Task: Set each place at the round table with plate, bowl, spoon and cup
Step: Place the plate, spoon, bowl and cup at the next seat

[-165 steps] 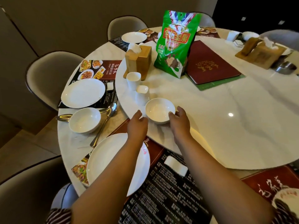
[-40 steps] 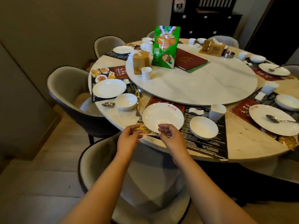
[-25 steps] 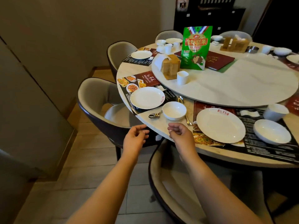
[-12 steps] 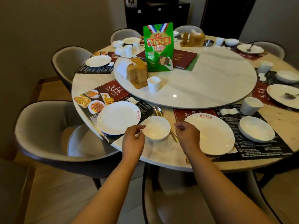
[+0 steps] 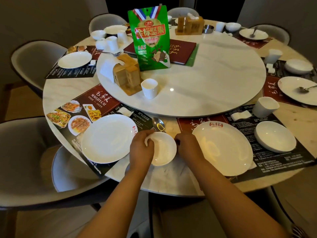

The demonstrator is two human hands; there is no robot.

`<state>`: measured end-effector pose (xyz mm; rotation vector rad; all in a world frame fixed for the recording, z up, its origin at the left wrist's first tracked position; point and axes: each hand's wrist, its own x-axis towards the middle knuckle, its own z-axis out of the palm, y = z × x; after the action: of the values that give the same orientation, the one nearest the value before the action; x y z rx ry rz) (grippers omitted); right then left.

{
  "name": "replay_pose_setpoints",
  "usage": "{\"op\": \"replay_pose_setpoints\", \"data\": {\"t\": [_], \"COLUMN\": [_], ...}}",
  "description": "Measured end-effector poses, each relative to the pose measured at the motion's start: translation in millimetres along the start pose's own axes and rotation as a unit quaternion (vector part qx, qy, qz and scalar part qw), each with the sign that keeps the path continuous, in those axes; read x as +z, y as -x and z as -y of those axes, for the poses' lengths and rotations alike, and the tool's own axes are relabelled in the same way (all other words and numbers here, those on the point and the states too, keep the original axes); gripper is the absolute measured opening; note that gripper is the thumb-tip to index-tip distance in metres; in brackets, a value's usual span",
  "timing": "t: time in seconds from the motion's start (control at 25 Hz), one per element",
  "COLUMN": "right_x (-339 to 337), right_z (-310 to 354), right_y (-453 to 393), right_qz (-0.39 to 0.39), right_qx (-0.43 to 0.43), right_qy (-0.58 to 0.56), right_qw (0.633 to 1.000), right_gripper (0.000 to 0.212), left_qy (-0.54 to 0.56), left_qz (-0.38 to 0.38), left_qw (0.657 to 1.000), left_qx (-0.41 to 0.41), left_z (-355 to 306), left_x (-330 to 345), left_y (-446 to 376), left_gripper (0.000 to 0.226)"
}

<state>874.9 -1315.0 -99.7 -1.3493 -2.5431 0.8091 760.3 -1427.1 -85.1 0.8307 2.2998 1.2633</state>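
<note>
Both hands on the small bowl (image 5: 163, 149): left hand (image 5: 141, 148) grips its near-left rim, right hand (image 5: 187, 146) curled at its right edge, grip there unclear. Bowl sits on the counter (image 5: 171, 179) between two plates; spoon (image 5: 158, 124) lies just beyond my fingers, handle hidden under the bowl.

Pretty boxed in around the bowl (image 5: 163, 149): plates (image 5: 107, 138) either side, spoon (image 5: 158, 124) just behind, open marble in front.
</note>
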Motion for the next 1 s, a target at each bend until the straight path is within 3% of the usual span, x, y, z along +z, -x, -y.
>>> {"op": "replay_pose_setpoints", "data": {"t": [0.2,0.64,1.0], "right_x": [-0.2,-7.5,-36.9], "right_z": [-0.3,5.3,20.1], "right_y": [-5.3,-14.8,-1.2], "right_qz": [-0.032,-0.021,-0.158], "right_qx": [0.017,0.031,0.079], "right_qy": [-0.004,-0.015,-0.19], "right_qw": [0.999,0.999,0.966], "right_gripper": [0.01,0.005,0.016], "left_qy": [-0.007,-0.003,-0.001], "left_qz": [0.01,0.042,0.045], "left_qw": [1.0,0.999,0.997], "left_qx": [0.021,0.024,0.055], "left_z": [3.5,3.8,-14.2], "left_x": [-1.3,-14.7,-17.9], "left_y": [-1.4,-1.3,-0.6], "left_gripper": [0.034,0.036,0.036]}}
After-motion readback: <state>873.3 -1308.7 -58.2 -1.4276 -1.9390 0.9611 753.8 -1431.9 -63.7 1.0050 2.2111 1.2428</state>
